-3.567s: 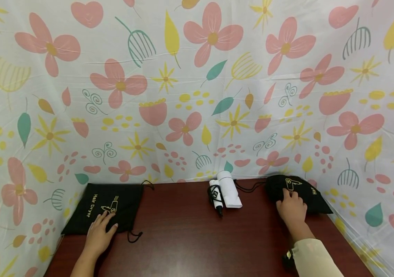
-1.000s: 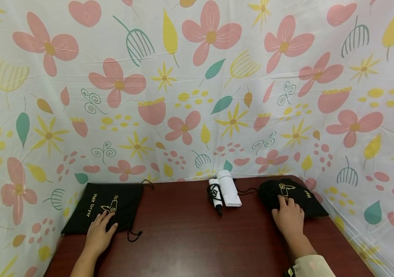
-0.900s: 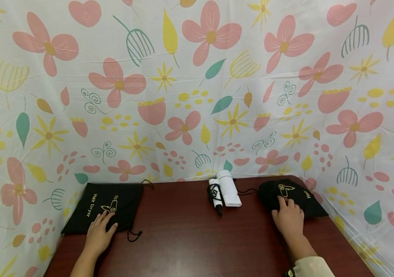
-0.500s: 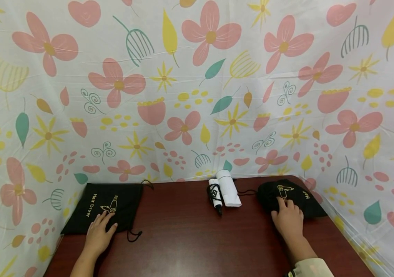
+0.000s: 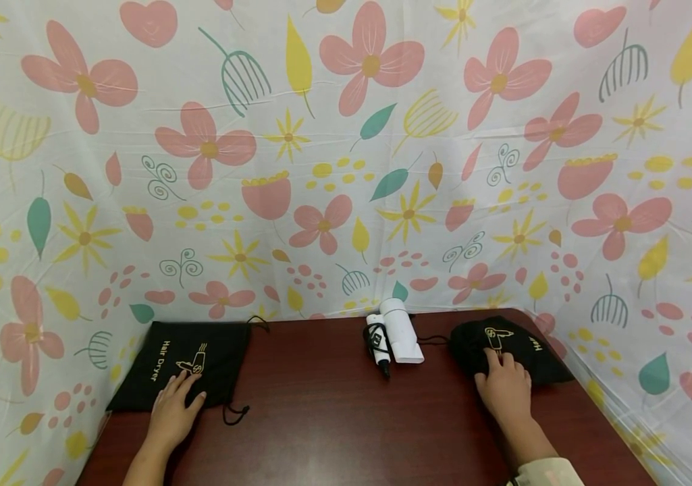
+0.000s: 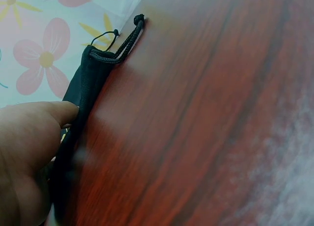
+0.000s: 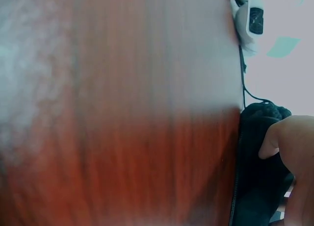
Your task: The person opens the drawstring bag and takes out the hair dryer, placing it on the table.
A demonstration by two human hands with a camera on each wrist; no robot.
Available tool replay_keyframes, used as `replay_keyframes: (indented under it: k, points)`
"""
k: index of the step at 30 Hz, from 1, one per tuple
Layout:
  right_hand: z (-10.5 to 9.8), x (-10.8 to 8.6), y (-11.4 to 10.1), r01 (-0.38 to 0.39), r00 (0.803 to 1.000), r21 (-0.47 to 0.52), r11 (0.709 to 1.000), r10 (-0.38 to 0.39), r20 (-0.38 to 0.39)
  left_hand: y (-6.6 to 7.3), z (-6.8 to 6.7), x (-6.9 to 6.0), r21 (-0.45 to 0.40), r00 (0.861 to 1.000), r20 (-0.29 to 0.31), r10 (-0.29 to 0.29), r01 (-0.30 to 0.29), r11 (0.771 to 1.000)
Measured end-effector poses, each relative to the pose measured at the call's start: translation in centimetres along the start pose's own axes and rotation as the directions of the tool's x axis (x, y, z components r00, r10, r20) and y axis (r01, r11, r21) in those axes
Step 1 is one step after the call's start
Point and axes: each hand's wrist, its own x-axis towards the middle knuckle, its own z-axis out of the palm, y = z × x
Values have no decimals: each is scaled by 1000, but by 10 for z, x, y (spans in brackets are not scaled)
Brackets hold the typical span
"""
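Note:
On the left of the table a flat black drawstring bag (image 5: 181,358) marked "Hair Dryer" lies under my left hand (image 5: 174,412), whose fingers rest on its near part. In the left wrist view the thumb touches the drawstring bag (image 6: 83,98) near its corded edge. At the right lies a second black drawstring bag (image 5: 540,358), bulging and partly gathered. My right hand (image 5: 506,391) rests its fingers on that bag's near side, and in the right wrist view the thumb touches the bulging bag (image 7: 257,157). What the bulging bag holds is hidden.
A white hair dryer (image 5: 403,334), folded, with its black cord wrapped round the handle, lies at the table's back edge. A black cord (image 5: 433,339) runs between it and the right bag. The wooden table (image 5: 321,418) backs onto a floral cloth (image 5: 321,135).
The bulging bag and my right hand have shifted slightly left and nearer. The flat bag, my left hand and the hair dryer look unchanged.

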Motion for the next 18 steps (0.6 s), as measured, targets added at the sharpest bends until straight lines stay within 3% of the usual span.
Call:
replay_keyframes:
  k: [18]
  points:
    - [-8, -7, -13, 29, 1000, 3, 1000, -29, -1, 0, 1, 0, 1, 1000, -15, 9, -9, 1000]
